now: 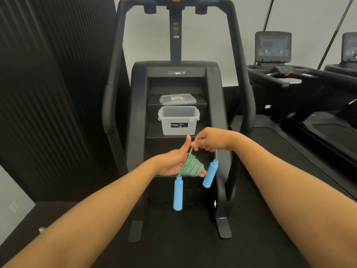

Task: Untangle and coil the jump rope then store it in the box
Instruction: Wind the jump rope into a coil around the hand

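Note:
The green-and-blue jump rope [190, 165] is wound in many turns around the fingers of my left hand [174, 161], thumb pointing up. One blue handle [178, 192] hangs straight down below that hand. My right hand [209, 141] pinches the free end of the rope just above the coil, and the second blue handle [210, 174] dangles from it. Beyond my hands an open translucent plastic box [178, 120] with a black label stands on a step of the stair machine. Its clear lid [177, 99] lies on the step behind it.
The black stair-climber machine [177, 78] fills the middle, its side rails [114, 78] flanking the steps. Treadmills [309, 78] stand to the right. A dark ribbed wall [42, 74] is on the left. Black rubber flooring [183, 248] lies below my arms.

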`<state>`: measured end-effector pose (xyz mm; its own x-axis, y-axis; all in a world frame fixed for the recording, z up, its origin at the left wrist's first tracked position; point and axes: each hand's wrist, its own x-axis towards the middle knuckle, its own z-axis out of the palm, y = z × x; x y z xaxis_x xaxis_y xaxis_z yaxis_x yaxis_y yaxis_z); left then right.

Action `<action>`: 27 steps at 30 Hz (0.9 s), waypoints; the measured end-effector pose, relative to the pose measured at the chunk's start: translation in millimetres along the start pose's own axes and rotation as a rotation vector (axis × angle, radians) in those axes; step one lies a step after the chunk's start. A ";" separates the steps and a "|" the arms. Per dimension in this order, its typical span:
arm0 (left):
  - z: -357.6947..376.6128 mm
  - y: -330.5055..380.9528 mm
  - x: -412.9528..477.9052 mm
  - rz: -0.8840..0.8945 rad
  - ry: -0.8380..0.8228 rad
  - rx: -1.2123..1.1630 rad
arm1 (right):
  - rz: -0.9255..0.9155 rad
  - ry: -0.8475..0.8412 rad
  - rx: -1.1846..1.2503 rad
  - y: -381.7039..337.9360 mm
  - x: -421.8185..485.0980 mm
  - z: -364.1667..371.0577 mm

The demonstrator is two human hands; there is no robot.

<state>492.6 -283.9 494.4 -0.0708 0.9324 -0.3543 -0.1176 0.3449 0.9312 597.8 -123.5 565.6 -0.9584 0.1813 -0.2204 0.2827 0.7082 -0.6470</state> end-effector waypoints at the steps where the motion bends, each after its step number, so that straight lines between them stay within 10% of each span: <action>1: 1.8 2.0 -1.4 0.005 -0.043 -0.007 | 0.000 0.015 0.031 3.0 -1.2 -1.3; 8: 6.7 20.6 -1.3 0.141 -0.188 -0.127 | 0.001 0.164 0.384 36.1 -5.4 11.7; 15: 17.0 35.0 13.1 0.348 0.077 -0.401 | 0.024 0.261 0.506 44.8 1.3 61.6; 27: -13.1 3.1 37.5 0.196 0.509 -0.111 | 0.027 0.044 0.014 29.2 7.3 66.5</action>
<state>476.6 -249.3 482.9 -0.5680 0.7990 -0.1975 -0.1560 0.1311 0.9790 601.7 -146.9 496.6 -0.9512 0.2302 -0.2056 0.3086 0.6932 -0.6513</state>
